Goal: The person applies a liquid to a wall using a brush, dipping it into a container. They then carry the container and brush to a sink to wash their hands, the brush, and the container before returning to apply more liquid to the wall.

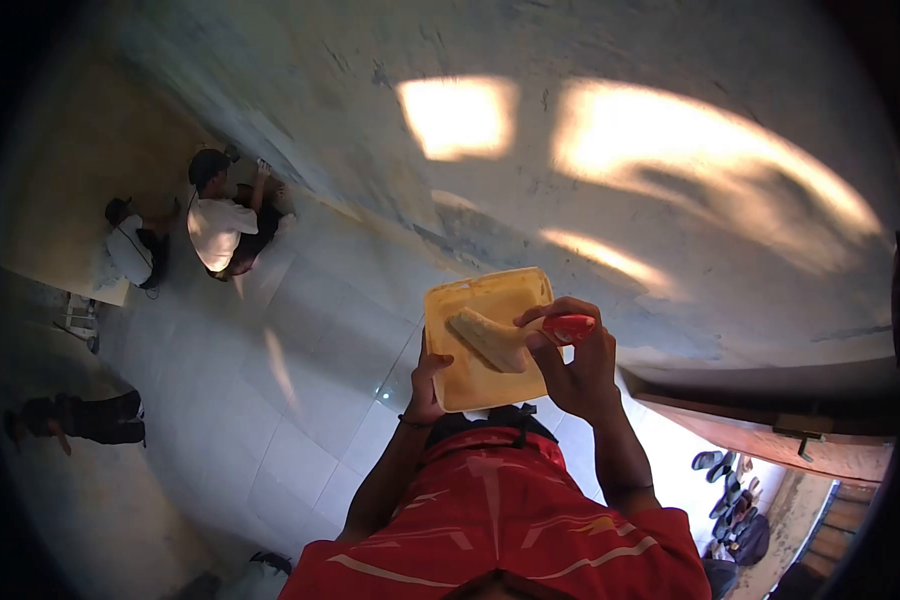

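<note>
The left hand (427,385) grips the lower left edge of a flat, square yellow board (470,375) smeared with pale paste, thumb over the face and the other fingers hidden behind it, so it is clamped on the board and holds it up in front of the chest. The right hand (575,365) is clenched around the red handle of a broad putty knife with a pale, paste-coated blade (490,340); the handle's tip sticks out past the knuckles to the right, and the blade lies slanted across the middle of the board's face, pressed against it. The two hands sit close together, the right one just beside the board's right edge and overlapping its lower corner

Below the hands shows the person's red shirt with pale stripes (500,520), and a dark strap runs around the left wrist. Behind the board rises a grey, patchy plastered wall (590,60) with bright patches of sunlight on it. To the left, on a pale tiled floor (300,400), two other people in white shirts (215,225) crouch near the foot of the wall, well apart from the hands. At the lower right, a heap of sandals and shoes (735,500) lies by a doorway
</note>
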A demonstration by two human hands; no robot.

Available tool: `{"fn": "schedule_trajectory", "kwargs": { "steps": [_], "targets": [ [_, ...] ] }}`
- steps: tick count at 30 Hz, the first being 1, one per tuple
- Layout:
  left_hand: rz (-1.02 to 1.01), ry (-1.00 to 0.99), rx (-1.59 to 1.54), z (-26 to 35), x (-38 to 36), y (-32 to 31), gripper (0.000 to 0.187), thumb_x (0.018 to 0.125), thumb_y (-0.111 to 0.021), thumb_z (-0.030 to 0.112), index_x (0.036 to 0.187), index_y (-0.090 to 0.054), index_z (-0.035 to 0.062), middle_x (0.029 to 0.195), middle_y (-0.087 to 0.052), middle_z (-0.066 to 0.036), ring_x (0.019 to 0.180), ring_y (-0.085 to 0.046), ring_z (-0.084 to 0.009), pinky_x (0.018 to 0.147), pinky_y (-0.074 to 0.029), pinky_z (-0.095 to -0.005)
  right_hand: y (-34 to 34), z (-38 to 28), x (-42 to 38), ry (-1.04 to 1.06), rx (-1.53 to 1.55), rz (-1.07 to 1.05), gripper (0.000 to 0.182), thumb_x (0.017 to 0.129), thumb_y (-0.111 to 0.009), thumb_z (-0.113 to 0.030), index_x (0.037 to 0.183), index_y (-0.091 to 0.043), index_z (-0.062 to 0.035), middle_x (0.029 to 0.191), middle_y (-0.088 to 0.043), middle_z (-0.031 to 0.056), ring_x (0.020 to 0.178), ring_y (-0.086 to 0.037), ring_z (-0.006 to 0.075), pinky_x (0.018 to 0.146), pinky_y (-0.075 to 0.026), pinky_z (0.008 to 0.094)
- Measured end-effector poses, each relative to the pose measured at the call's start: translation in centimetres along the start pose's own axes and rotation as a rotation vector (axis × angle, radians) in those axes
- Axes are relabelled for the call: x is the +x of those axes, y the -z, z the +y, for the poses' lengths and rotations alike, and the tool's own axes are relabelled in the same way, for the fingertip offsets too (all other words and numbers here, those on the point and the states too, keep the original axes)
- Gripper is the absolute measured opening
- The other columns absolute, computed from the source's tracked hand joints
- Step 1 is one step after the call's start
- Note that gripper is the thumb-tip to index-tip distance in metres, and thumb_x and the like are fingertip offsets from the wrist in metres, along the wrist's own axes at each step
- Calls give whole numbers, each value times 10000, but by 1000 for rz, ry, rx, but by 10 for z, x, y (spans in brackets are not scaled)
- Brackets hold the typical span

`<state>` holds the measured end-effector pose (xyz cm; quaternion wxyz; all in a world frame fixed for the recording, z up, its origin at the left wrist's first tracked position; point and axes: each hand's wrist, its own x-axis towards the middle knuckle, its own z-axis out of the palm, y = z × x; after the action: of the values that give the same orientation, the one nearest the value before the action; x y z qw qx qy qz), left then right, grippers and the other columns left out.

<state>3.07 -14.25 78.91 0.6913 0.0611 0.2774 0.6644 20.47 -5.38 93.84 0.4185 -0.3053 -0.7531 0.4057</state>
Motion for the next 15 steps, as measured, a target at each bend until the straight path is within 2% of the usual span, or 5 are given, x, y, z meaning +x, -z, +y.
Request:
{"fn": "schedule_trajectory", "kwargs": {
  "steps": [2,6,9,12,15],
  "targets": [
    [9,35,-64,2,-2,3,677,733,-524,109,1356,-260,131,1267,-413,-123,1179,-435,-297,976,-402,-437,-2,0,2,9,-3,-27,285,841,-609,-111,1057,-449,-17,893,-650,116,798,-654,218,711,-511,309],
    [31,-67,-28,13,-7,11,664,730,-508,111,1350,-270,122,1265,-413,-119,1177,-437,-289,975,-398,-421,-12,3,8,34,21,3,285,842,-605,-98,1061,-442,-14,896,-650,115,798,-654,204,700,-517,304],
    [30,-134,9,23,-12,18,652,729,-497,125,1345,-283,112,1254,-424,-119,1172,-442,-281,972,-397,-409,-24,5,19,51,-3,-41,256,871,-535,-48,1085,-399,-11,879,-643,142,799,-640,167,685,-520,275],
    [77,-214,41,30,-20,24,644,723,-495,134,1335,-298,97,1245,-435,-118,1155,-459,-272,953,-414,-408,-36,6,30,-38,46,-20,242,877,-525,-48,1081,-401,-6,848,-630,132,790,-631,159,675,-525,275],
    [111,-272,21,34,-31,41,622,734,-498,147,1323,-315,64,1216,-463,-131,1109,-498,-273,927,-438,-412,-55,21,40,-170,237,86,248,864,-565,-71,1046,-416,9,823,-644,131,748,-649,155,595,-542,257]
  ]
}}
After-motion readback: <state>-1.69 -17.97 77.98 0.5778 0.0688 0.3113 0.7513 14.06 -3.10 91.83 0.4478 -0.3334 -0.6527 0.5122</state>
